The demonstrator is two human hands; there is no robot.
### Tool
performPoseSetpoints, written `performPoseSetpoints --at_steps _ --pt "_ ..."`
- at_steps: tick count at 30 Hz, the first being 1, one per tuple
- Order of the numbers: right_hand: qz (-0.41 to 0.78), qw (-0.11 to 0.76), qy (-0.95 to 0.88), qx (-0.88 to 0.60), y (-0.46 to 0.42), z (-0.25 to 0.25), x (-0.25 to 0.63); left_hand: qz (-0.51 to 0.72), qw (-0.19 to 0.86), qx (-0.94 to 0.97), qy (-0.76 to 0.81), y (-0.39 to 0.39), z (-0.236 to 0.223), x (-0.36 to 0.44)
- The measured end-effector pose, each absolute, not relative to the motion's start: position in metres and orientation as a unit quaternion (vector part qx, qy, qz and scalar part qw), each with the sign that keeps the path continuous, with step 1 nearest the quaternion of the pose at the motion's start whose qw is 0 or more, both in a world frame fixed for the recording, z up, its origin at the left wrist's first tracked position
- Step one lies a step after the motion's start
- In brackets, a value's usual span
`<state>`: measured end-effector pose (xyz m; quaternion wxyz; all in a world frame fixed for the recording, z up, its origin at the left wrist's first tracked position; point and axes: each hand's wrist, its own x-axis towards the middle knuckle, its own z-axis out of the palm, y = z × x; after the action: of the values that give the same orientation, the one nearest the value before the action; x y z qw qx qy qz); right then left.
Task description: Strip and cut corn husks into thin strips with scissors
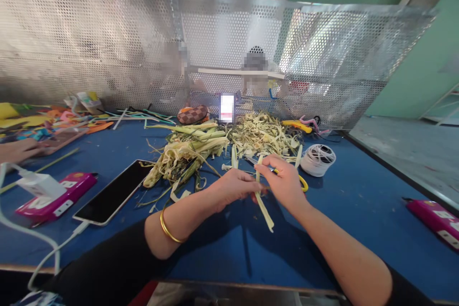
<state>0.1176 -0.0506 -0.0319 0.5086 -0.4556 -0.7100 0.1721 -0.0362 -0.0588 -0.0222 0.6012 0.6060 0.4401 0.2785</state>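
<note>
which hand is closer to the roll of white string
Right. The right hand is just left of the roll of white string, not touching it; the left hand is farther left, beyond the right one, at the same pale strip.

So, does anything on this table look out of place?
The phone, with a white cable attached, looks a bit odd lying right beside the untidy leafy heap, an awkward spot for electronics. Nothing else stands out.

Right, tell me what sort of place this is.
Probably a shared handicraft workshop: a pale plant-like strip is held over a blue worktable, which also bears a roll of white cord, and another person's hand shows at the left edge.
</note>
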Motion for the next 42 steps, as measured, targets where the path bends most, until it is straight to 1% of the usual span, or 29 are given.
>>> performPoseSetpoints --at_steps 3,5,6,8,10,12,15,18,21,22,24,26,27,28,29,32,34,38,42 --pt "0.231 0.56 -0.612 -0.508 -0.041 -0.034 0.129 0.33 0.595 0.571 0.46 -0.056 -0.02 -0.038" --pt "0.346 0.583 -0.503 -0.536 -0.037 -0.036 0.133 0.343 0.597 0.553 0.469 -0.053 -0.019 -0.039" --pt "0.421 0.572 -0.459 -0.533 -0.036 -0.037 0.133 0.344 0.603 0.545 0.47 -0.053 -0.019 -0.04" --pt "0.558 0.517 -0.424 -0.491 -0.039 -0.038 0.13 0.335 0.618 0.538 0.464 -0.052 -0.019 -0.04" --pt "0.617 0.481 -0.441 -0.44 -0.043 -0.038 0.124 0.325 0.621 0.538 0.468 -0.053 -0.019 -0.039" --pt "0.603 0.483 -0.471 -0.426 -0.047 -0.039 0.119 0.319 0.61 0.544 0.48 -0.054 -0.019 -0.037" --pt "0.55 0.496 -0.504 -0.444 -0.048 -0.042 0.116 0.314 0.599 0.552 0.489 -0.056 -0.02 -0.035" --pt "0.518 0.508 -0.514 -0.457 -0.044 -0.047 0.116 0.312 0.602 0.561 0.476 -0.056 -0.021 -0.034" --pt "0.498 0.5 -0.527 -0.474 -0.04 -0.047 0.119 0.319 0.61 0.547 0.475 -0.055 -0.024 -0.035" --pt "0.472 0.501 -0.538 -0.486 -0.04 -0.045 0.122 0.327 0.619 0.53 0.479 -0.054 -0.024 -0.035" --pt "0.35 0.529 -0.572 -0.52 -0.042 -0.036 0.129 0.355 0.642 0.484 0.477 -0.053 -0.025 -0.036" --pt "0.143 0.573 -0.608 -0.531 -0.047 -0.026 0.135 0.398 0.663 0.44 0.457 -0.051 -0.025 -0.038" --pt "0.056 0.577 -0.628 -0.519 -0.051 -0.022 0.136 0.421 0.67 0.423 0.441 -0.049 -0.025 -0.039" --pt "0.005 0.568 -0.655 -0.498 -0.055 -0.02 0.136 0.442 0.676 0.411 0.424 -0.048 -0.025 -0.04" --pt "-0.008 0.541 -0.692 -0.479 -0.059 -0.019 0.133 0.457 0.68 0.405 0.407 -0.047 -0.026 -0.041" --pt "0.06 0.414 -0.779 -0.467 -0.067 -0.026 0.119 0.476 0.682 0.412 0.373 -0.045 -0.028 -0.04" --pt "0.087 0.374 -0.786 -0.484 -0.067 -0.036 0.109 0.485 0.674 0.421 0.366 -0.045 -0.031 -0.038" --pt "0.135 0.382 -0.763 -0.503 -0.062 -0.049 0.099 0.496 0.655 0.427 0.379 -0.046 -0.034 -0.034" --pt "0.187 0.401 -0.747 -0.497 -0.061 -0.051 0.099 0.51 0.655 0.405 0.383 -0.047 -0.033 -0.034"
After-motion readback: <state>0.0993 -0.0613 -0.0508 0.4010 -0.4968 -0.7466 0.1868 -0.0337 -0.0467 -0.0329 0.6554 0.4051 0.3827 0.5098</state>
